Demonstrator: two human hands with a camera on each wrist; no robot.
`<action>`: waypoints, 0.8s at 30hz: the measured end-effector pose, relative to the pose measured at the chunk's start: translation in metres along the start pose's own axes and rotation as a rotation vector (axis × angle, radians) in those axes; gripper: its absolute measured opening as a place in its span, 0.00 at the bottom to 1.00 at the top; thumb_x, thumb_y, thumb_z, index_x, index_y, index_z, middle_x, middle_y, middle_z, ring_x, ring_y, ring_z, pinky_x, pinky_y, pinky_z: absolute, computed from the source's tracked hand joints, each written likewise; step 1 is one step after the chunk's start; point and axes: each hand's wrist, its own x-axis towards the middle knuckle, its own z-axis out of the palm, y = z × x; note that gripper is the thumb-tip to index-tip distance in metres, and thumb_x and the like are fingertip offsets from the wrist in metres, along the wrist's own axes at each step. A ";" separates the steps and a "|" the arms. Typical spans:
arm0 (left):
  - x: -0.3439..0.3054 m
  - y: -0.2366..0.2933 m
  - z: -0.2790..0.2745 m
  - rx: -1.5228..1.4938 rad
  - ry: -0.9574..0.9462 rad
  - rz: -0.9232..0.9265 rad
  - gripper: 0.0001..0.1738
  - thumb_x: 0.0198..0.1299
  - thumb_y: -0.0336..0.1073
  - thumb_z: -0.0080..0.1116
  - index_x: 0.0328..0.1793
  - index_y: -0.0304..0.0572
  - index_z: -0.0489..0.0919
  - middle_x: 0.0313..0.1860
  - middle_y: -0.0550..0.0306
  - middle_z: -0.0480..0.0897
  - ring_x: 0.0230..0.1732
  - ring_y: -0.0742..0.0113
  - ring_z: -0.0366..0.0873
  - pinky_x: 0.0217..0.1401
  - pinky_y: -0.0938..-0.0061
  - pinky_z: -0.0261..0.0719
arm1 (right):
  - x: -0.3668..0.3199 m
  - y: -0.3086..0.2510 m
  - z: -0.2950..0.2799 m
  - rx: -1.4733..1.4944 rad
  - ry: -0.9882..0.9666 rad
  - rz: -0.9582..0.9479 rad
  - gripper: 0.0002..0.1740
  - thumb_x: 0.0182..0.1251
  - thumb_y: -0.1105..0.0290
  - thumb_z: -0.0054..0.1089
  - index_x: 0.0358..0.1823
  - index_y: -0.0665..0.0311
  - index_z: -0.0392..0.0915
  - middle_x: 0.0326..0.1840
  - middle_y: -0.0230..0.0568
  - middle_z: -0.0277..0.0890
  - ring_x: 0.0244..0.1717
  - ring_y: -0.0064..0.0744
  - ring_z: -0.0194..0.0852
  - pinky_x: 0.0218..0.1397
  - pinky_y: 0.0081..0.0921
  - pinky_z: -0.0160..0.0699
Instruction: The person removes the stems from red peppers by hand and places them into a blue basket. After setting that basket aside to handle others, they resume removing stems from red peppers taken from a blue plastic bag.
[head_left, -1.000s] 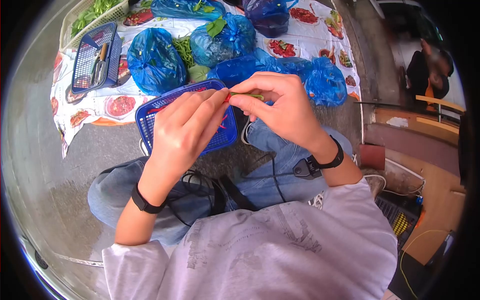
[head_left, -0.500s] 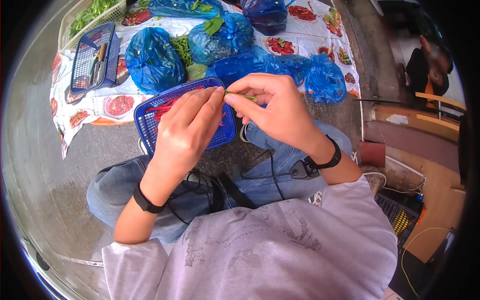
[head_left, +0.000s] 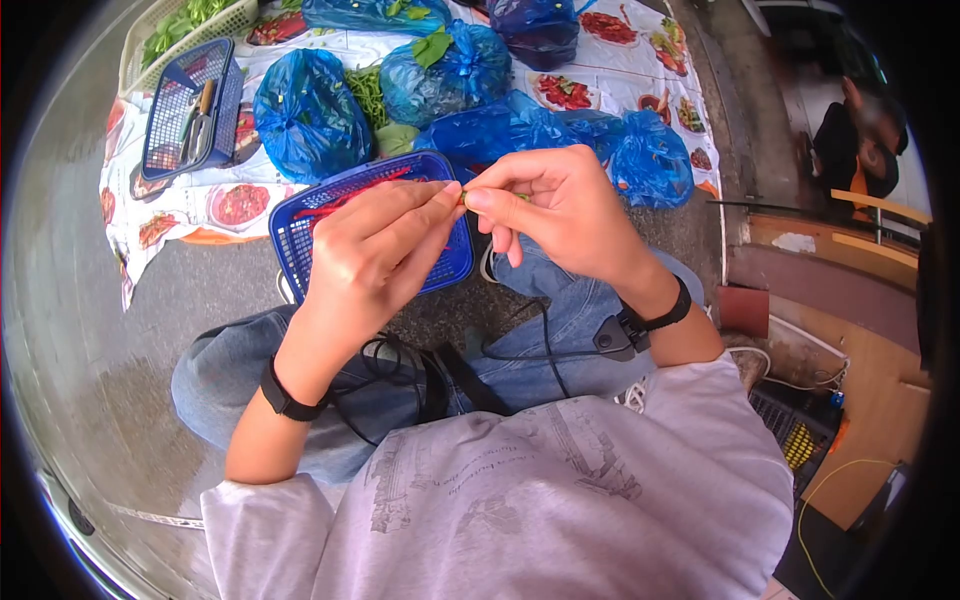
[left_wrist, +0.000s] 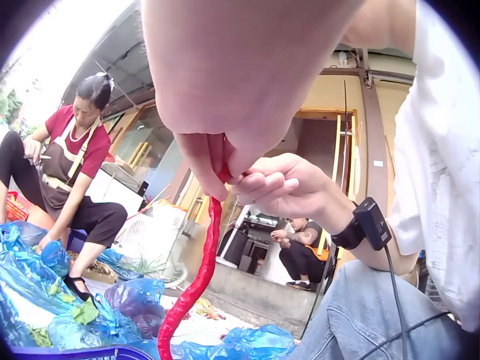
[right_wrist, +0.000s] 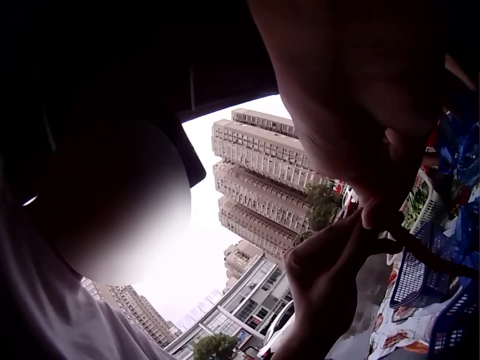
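Note:
A long red chili pepper (left_wrist: 199, 281) hangs from the fingertips of my left hand (head_left: 365, 240), which pinches its upper end. My right hand (head_left: 550, 205) meets it fingertip to fingertip, thumb and index finger pinched at the pepper's stem end. A bit of green stem (head_left: 524, 197) shows beside the right fingers; the rest is covered by them. Below the left hand stands a blue basket (head_left: 290, 262) with several red chili peppers (head_left: 345, 195) in it. The right wrist view is dark, with both hands close together.
Beyond the basket, a printed cloth (head_left: 180, 210) bears blue plastic bags (head_left: 312, 120), a smaller basket (head_left: 215, 100) with knives, and a white basket of greens (head_left: 185, 60). Across the bags sits one person (left_wrist: 75, 157); another person (left_wrist: 304, 251) crouches farther back. Black cables cross my lap.
Both hands stay close together at about the same height. The green stem, plain between the right fingers before, is now mostly covered, and the right hand's lower fingers have loosened a little.

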 end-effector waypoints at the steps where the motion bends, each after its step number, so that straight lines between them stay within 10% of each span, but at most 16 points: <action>1: 0.001 0.000 -0.001 0.000 0.001 -0.002 0.14 0.52 0.20 0.71 0.46 0.30 0.87 0.41 0.47 0.88 0.39 0.54 0.88 0.42 0.69 0.87 | 0.000 -0.001 -0.001 0.000 -0.001 0.001 0.10 0.74 0.72 0.63 0.40 0.74 0.85 0.26 0.38 0.82 0.24 0.21 0.81 0.24 0.19 0.81; 24: 0.003 0.003 -0.001 -0.255 -0.042 -0.260 0.07 0.57 0.23 0.70 0.42 0.32 0.88 0.38 0.49 0.89 0.36 0.60 0.88 0.41 0.73 0.85 | 0.003 0.002 -0.013 0.006 -0.102 -0.027 0.11 0.77 0.73 0.59 0.44 0.76 0.85 0.29 0.42 0.83 0.25 0.25 0.83 0.26 0.21 0.83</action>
